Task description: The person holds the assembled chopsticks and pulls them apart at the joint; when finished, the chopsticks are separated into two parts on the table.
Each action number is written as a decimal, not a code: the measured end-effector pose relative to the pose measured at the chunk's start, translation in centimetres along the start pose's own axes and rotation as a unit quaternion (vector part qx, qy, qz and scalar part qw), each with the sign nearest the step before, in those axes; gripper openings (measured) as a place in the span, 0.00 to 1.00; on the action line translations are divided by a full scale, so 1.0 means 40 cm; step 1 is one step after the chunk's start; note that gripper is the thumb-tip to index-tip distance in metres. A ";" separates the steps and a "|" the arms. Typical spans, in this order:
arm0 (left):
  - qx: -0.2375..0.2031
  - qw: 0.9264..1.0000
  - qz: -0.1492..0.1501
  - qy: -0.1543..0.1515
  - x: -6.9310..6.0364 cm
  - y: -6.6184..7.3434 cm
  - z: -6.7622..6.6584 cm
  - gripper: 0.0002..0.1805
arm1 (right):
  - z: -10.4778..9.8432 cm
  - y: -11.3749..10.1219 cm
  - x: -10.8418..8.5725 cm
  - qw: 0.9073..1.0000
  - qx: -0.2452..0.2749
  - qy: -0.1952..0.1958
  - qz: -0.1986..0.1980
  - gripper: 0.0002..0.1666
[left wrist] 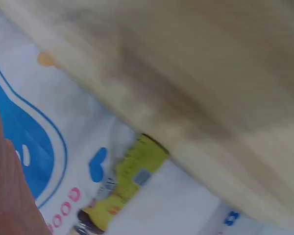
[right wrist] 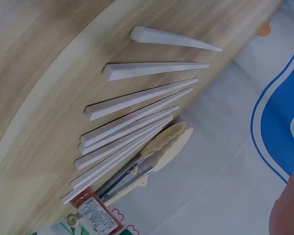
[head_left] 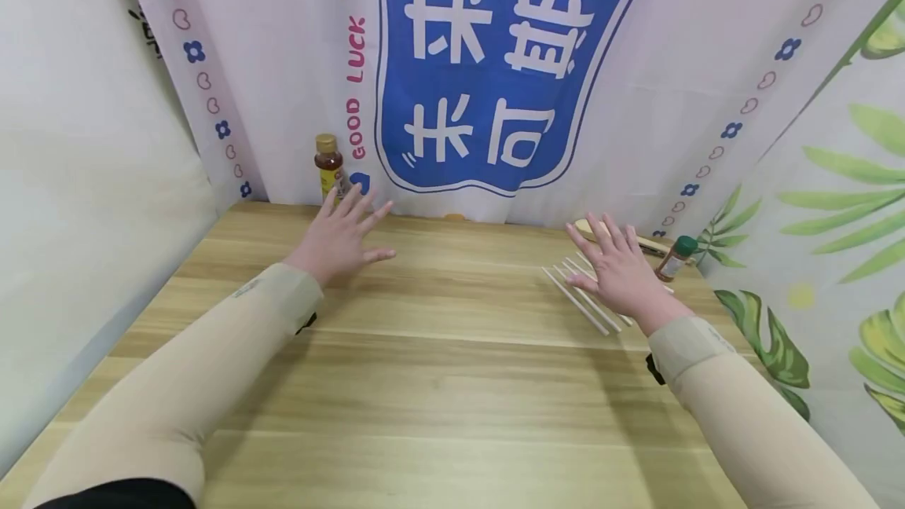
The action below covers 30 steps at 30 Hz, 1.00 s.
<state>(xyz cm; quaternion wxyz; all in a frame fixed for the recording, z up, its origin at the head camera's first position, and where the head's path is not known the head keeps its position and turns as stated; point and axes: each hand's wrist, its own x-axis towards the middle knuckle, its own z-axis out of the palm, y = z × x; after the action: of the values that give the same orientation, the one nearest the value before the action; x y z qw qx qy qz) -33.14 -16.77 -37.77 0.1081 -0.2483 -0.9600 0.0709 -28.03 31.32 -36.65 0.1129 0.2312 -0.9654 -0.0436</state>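
Observation:
Fingers spread, my left hand is raised above the table at the left and holds nothing. Just behind it stands a sauce bottle with a gold cap and a yellow label, partly hidden by the fingertips. My right hand, likewise spread and holding nothing, hovers over several white chopsticks. In the right wrist view the chopsticks lie side by side in a fan. Beyond them are tongs with cream-coloured tips and a small green-capped spice jar.
The wooden table meets a white printed cloth along its back edge. A plain white cloth bounds the left side, and a leaf-patterned cloth bounds the right.

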 end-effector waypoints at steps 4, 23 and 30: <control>-0.027 0.999 0.029 0.017 0.086 0.057 -0.015 0.48 | -0.008 0.003 -0.003 1.000 0.016 -0.004 0.009 0.49; -0.206 0.965 0.160 -0.034 0.349 0.534 0.033 0.21 | 0.084 -0.035 -0.023 0.988 0.126 -0.073 0.054 0.12; -0.192 0.963 0.181 -0.053 0.369 0.623 0.043 0.17 | 0.105 -0.038 -0.028 0.979 0.160 -0.094 0.084 0.13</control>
<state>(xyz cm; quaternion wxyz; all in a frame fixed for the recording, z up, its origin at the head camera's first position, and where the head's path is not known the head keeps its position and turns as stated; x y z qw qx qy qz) -34.65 11.95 -41.60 -0.0068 -0.4298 -0.8991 -0.0833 -27.38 30.64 -41.15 -0.0137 0.1591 -0.9822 0.0991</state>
